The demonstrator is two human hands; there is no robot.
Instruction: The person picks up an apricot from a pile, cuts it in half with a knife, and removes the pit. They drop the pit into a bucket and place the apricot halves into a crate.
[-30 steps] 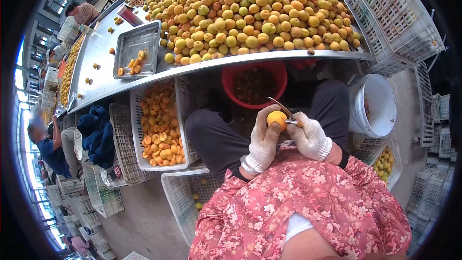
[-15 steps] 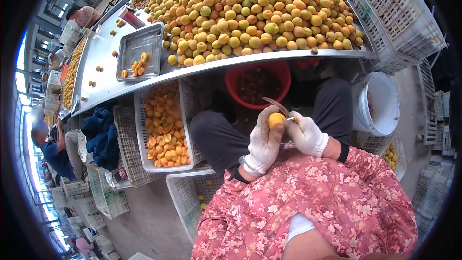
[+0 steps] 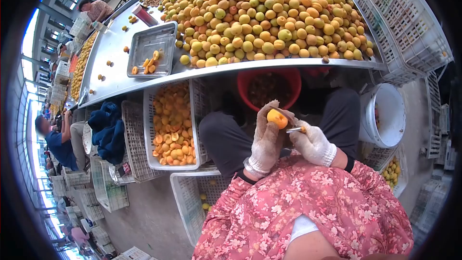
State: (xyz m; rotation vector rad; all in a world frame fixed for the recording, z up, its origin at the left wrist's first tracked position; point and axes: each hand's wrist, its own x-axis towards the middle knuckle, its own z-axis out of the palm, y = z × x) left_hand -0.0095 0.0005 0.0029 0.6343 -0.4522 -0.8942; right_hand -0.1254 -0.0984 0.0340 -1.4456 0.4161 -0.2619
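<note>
Head view: the left hand (image 3: 264, 147) has its fingers around a yellow fruit (image 3: 277, 119) — on the near side of the red tub (image 3: 248, 91). The right hand (image 3: 314, 146) grips a small knife (image 3: 297, 129), close by the fruit. Left of the tub is a crate (image 3: 148, 137) of cut fruit — right of it, a white bucket (image 3: 394, 120). Above the tub, a table (image 3: 113, 58) holds a big fruit pile (image 3: 269, 24).

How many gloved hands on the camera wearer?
2: the left hand, around an orange fruit, and the right hand, holding a metal tool. Both in view.
</note>
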